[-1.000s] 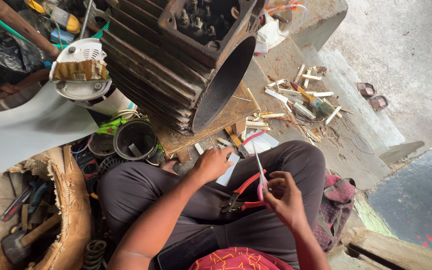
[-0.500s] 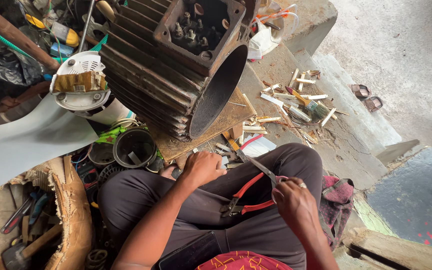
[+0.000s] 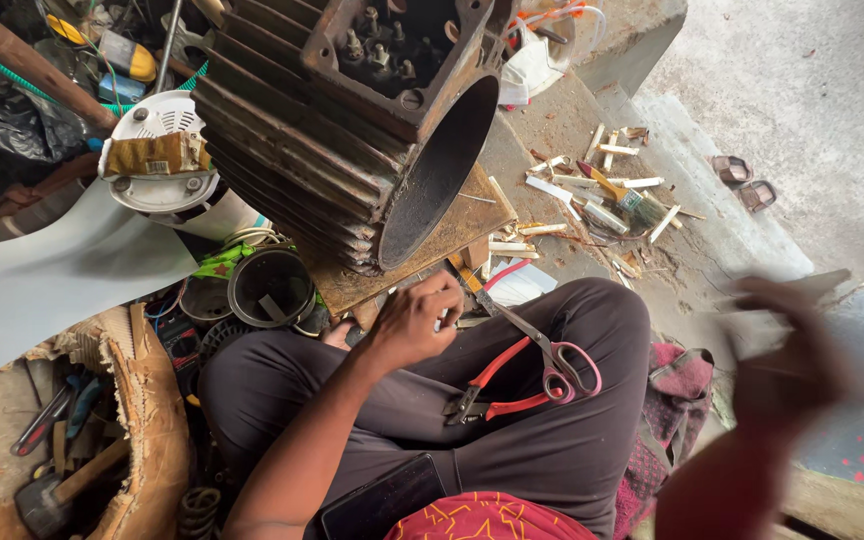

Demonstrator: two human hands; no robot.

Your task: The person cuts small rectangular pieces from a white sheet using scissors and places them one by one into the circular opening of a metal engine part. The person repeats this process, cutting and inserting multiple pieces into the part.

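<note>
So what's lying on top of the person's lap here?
Scissors and red-handled pliers lie across the dark trousers. The left hand covers whatever small piece it grips, and the blurred right hand is raised.

The dusty grey concrete floor point(image 3: 592, 120) carries a flat brown wooden board point(image 3: 452, 240), and a big rusty ribbed metal motor shell point(image 3: 352, 130) sits on that board. Little pale wood sticks point(image 3: 592, 190) lie scattered on the floor (some cross each other). A small paintbrush with a yellow handle point(image 3: 624, 198) lies among them. Two brown sandals point(image 3: 742, 182) rest farther off on the pale ground.
</note>
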